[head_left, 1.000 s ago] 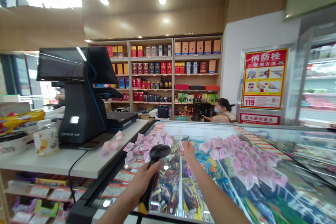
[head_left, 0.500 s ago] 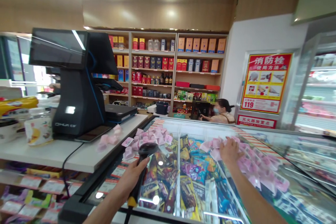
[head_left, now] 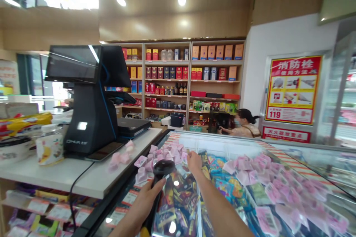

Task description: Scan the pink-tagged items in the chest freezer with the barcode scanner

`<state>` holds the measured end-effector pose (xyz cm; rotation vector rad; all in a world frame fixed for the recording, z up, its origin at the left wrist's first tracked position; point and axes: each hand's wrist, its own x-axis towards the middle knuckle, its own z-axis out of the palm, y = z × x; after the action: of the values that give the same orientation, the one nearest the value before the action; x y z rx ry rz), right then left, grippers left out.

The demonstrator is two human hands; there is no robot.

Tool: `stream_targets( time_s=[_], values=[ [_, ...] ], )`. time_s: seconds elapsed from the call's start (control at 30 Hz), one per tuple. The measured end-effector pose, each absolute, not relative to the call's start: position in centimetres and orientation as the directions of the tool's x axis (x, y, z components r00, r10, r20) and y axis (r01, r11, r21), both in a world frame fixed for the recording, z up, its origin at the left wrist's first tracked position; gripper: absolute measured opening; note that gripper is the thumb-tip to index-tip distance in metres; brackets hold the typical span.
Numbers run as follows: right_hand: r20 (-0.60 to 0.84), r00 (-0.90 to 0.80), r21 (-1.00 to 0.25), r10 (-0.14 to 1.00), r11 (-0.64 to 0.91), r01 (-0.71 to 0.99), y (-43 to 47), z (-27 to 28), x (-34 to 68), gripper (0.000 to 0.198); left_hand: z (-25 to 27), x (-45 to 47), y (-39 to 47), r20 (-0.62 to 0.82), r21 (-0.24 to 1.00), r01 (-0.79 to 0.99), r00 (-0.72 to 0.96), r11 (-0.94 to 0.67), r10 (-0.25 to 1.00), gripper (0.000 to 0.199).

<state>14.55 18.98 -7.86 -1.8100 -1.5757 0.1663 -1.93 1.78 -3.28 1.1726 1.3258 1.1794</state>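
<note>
A black handheld barcode scanner [head_left: 164, 168] is gripped in my left hand [head_left: 151, 196], its head tilted over the glass top of the chest freezer. My right hand [head_left: 194, 162] is at the right edge of a left-hand pile of small pink packs [head_left: 169, 153], fingers curled and close to a labelled pack. What those fingers hold, if anything, is hidden. A larger spread of pink packs [head_left: 278, 177], some with barcode labels, lies on the right of the glass. Colourful wrapped ice creams [head_left: 178, 203] show through the freezer glass.
A black checkout terminal [head_left: 89, 118] stands on the white counter [head_left: 91, 181] at left, with a few pink packs [head_left: 119, 159] near its edge. A black cable [head_left: 72, 192] hangs down the counter front. A person [head_left: 244, 126] is beyond the freezer, before shelves of boxes.
My right hand has moved left, from the right-hand packs to the left-hand pile. My left hand still holds the scanner. The camera view has tilted up slightly.
</note>
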Motion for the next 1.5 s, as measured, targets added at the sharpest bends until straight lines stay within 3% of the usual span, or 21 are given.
stream_targets(
  time_s=[0.3, 0.67, 0.97, 1.13, 1.27, 1.37, 1.5],
  values=[
    [0.376, 0.281, -0.69, 0.883, 0.064, 0.721, 17.4, -7.7, 19.6, 0.021, -2.0, 0.3, 0.5, -0.046, 0.998, 0.045, 0.04, 0.044, 0.998, 0.029],
    [0.409, 0.277, -0.686, 0.869, 0.092, 0.722, 14.1, -5.8, 20.5, 0.021, -1.3, 2.7, -0.7, -0.014, 0.993, 0.12, 0.157, -0.005, 0.988, 0.031],
    [0.452, 0.193, -0.47, 0.871, 0.048, 0.881, 9.6, -6.8, 24.6, 0.019, -2.8, -1.1, 0.2, 0.042, 0.992, 0.116, 0.005, -0.043, 0.999, 0.033],
    [0.484, 0.197, -0.284, 0.853, -0.06, 0.957, 8.0, -8.4, 27.3, 0.019, -3.2, -3.4, 0.2, 0.009, 0.994, 0.107, -0.115, 0.003, 0.993, 0.035],
    [0.514, 0.235, -0.236, 0.825, -0.127, 0.963, 7.8, -8.3, 28.2, 0.021, -3.4, -4.2, 0.2, -0.027, 0.995, 0.09, -0.122, 0.039, 0.992, 0.037],
    [0.642, 0.197, -0.254, 0.741, -0.036, 0.966, 8.3, -7.8, 25.8, 0.028, -4.0, -5.0, 0.4, -0.044, 0.995, 0.081, -0.123, 0.054, 0.991, 0.037],
    [0.62, -0.077, -0.33, 0.781, 0.349, 0.877, 9.9, -7.1, 17.8, 0.033, -4.2, -6.1, 0.3, -0.063, 0.995, 0.071, -0.144, 0.074, 0.988, 0.038]
  ],
)
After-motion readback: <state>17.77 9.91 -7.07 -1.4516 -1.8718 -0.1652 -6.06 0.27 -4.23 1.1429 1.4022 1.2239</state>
